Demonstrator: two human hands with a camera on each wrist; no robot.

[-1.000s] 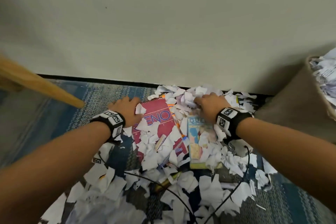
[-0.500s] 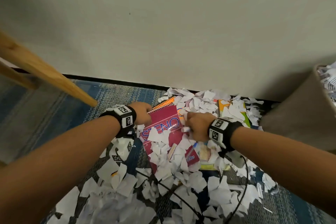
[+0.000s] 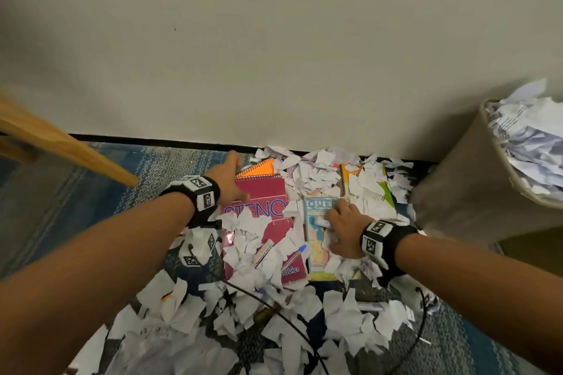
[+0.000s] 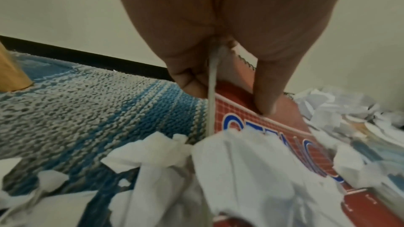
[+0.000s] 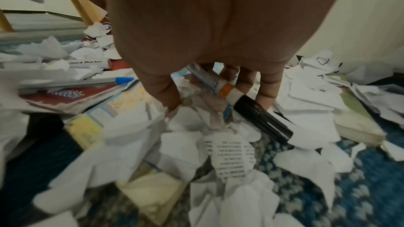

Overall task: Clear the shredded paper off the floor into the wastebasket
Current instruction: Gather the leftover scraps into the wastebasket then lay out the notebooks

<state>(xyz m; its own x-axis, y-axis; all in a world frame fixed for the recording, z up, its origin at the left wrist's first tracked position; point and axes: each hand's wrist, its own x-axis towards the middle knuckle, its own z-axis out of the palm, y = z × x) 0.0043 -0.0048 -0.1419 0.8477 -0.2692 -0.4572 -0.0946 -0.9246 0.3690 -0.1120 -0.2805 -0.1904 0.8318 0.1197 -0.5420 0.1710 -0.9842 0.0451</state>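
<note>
We are partway through, by our reading: the wastebasket (image 3: 457, 201) at the right already brims with crumpled white scraps, yet the shredded paper (image 3: 304, 307) still lies thick over the floor (image 3: 106, 192), banked against the wall and spread toward us across the blue-and-grey knitted rug. So a good deal remains to gather. Our left hand (image 3: 227, 179) pinches the near edge of the red steno pad (image 3: 262, 207), fingers under the stiff card cover and thumb pressed on top, as the left wrist view shows; the pad is flat, glossy and spiral-bound at its far end, with an orange notebook (image 3: 259, 167) peeping out beyond it. Our right hand (image 3: 344, 231) is curled over a pale blue booklet (image 3: 316, 240), and the right wrist view shows it closed round a marker (image 5: 244, 106) with a black cap, along with what seems to be a wad of scraps, though blur makes that hard to confirm. The scraps are thin, torn, irregular and light, some printed, and many of them crumpled and overlapping. A blue-capped pen (image 3: 294, 256) lies on the pad, and a thin black cable (image 3: 274, 313) snakes through the litter, so we judge that scooping will need sorting paper from stationery.
</note>
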